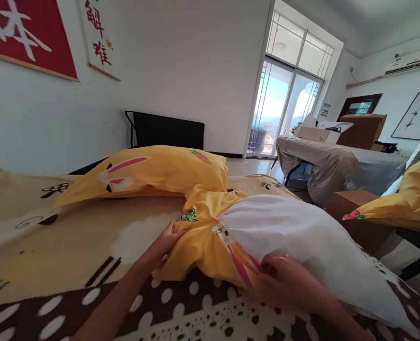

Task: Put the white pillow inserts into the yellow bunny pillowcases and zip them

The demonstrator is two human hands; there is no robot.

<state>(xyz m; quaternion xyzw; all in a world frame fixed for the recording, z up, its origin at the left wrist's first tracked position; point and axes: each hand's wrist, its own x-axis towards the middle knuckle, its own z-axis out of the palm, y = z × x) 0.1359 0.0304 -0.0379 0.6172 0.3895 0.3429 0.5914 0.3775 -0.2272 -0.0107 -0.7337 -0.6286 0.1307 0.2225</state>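
Observation:
A white pillow (288,227) lies on the bed with its left end inside a yellow pillowcase (203,251) that has a rabbit print. The case is bunched up, and most of the pillow sticks out to the right. My left hand (169,241) is closed on the case's gathered left part, beside a green leaf print. On the near side, my right hand (284,277) pinches the case's edge by the pink rabbit ears, against the pillow; its fingertips are partly hidden. Behind them rests a filled yellow pillow (167,166) with rabbit and carrot prints.
A beige and brown patterned blanket (89,227) covers the bed, with a black headboard (170,131) beyond. At the right are another yellow pillow (418,189), a cardboard box (352,206) and a plastic-covered table (316,156) carrying boxes. Sliding glass doors (284,99) stand behind.

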